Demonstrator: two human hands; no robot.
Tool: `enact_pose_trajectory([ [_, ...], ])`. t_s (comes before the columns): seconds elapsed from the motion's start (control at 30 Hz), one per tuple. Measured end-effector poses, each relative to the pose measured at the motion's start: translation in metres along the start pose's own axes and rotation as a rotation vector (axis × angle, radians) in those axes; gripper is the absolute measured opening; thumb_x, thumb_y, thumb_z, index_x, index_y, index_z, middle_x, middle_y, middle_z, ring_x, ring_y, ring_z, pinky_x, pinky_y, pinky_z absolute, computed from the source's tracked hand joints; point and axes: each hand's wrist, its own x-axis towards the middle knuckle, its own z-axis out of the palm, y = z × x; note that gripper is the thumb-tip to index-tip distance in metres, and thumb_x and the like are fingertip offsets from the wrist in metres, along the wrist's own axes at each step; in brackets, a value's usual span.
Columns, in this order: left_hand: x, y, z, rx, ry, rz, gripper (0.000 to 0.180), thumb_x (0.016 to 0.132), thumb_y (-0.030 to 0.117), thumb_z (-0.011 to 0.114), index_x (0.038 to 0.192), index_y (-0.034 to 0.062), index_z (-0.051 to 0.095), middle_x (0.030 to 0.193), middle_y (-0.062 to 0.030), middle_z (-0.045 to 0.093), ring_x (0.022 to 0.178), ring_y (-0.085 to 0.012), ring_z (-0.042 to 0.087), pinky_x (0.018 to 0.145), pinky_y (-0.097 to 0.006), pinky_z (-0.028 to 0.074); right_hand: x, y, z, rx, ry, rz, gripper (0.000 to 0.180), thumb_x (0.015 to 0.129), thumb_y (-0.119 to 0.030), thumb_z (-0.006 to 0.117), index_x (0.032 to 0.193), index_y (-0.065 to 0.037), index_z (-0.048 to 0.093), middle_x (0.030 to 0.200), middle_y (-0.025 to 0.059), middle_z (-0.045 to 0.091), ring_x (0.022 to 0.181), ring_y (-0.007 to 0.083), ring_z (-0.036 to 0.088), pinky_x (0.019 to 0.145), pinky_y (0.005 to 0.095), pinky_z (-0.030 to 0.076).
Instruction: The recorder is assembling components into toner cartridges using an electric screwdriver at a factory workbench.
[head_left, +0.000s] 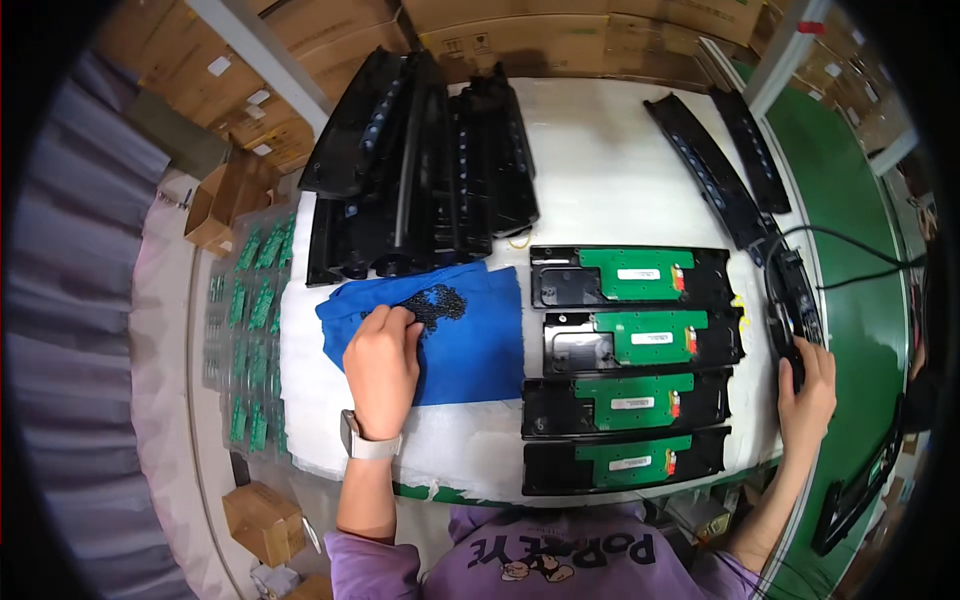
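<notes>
Blue cloth [470, 365]: soft and limp, we judge; it lies creased on the white-covered desk [600, 150], left of the 4 black panels [560, 470].
Small black pieces [442, 308]: heaped on the cloth's upper part; they look light, hard and easily scattered, so we would pinch 1 between thumb and fingertip.
Left hand [382, 355]: at the heap's near edge, thumb and fingers drawn close; we cannot tell whether a piece is between them.
Right hand [808, 395]: curled around a dark tool [786, 372] at the desk's right side, well apart from the left.
Dark tool: probably rigid and modest in weight; we would hold its body, clear of the black cable [850, 232] near it.
Green boards [640, 347]: 1 on each panel, likely stiff but fragile; we would grip the panel edges.
</notes>
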Motion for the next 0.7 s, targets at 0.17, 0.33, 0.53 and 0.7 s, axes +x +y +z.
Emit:
enact_pose_trajectory([
  [0.17, -0.001, -0.001, 0.004, 0.062, 0.137, 0.019, 0.002, 0.077, 0.001, 0.058, 0.076, -0.0006, 0.058, 0.072, -0.0154, 0.055, 0.067, -0.0342, 0.055, 0.06, -0.039, 0.043, -0.002, 0.002, 0.007, -0.029, 0.086, 0.076, 0.029, 0.074, -0.013, 0.064, 0.101, -0.003, 0.06, 0.091, 0.0132, 0.056, 0.086, 0.0314, 0.056, 0.073, 0.0371, 0.045],
  [0.33, -0.007, -0.008, 0.002, -0.693, 0.153, -0.265, 0.01, 0.087, 0.008, 0.055, 0.083, -0.0015, 0.059, 0.069, -0.006, 0.055, 0.06, -0.0163, 0.051, 0.055, -0.028, 0.041, 0.0, -0.01, 0.011, -0.226, 0.017, 0.04, 0.032, 0.069, -0.017, 0.067, 0.096, -0.001, 0.061, 0.081, 0.0099, 0.055, 0.08, 0.0265, 0.057, 0.065, 0.0355, 0.047],
  [0.53, 0.013, 0.008, 0.01, -2.091, -0.338, -0.533, 0.012, 0.092, 0.013, 0.047, 0.094, 0.0009, 0.049, 0.082, -0.0049, 0.048, 0.073, -0.0115, 0.042, 0.065, -0.023, 0.038, 0.005, -0.009, 0.021, -0.36, -0.15, 0.095, 0.044, 0.064, -0.017, 0.071, 0.102, 0.0, 0.058, 0.083, 0.0087, 0.057, 0.079, 0.0235, 0.06, 0.062, 0.0326, 0.05],
  [0.7, 0.015, 0.04, 0.019, -2.152, -0.619, -0.636, 0.011, 0.091, 0.011, 0.045, 0.09, 0.0006, 0.049, 0.081, -0.0058, 0.049, 0.072, -0.0129, 0.042, 0.064, -0.025, 0.037, 0.009, -0.004, 0.017, -0.243, -0.165, 0.063, 0.043, 0.062, -0.015, 0.072, 0.099, 0.001, 0.058, 0.087, 0.0132, 0.056, 0.074, 0.0279, 0.061, 0.064, 0.0357, 0.051],
])
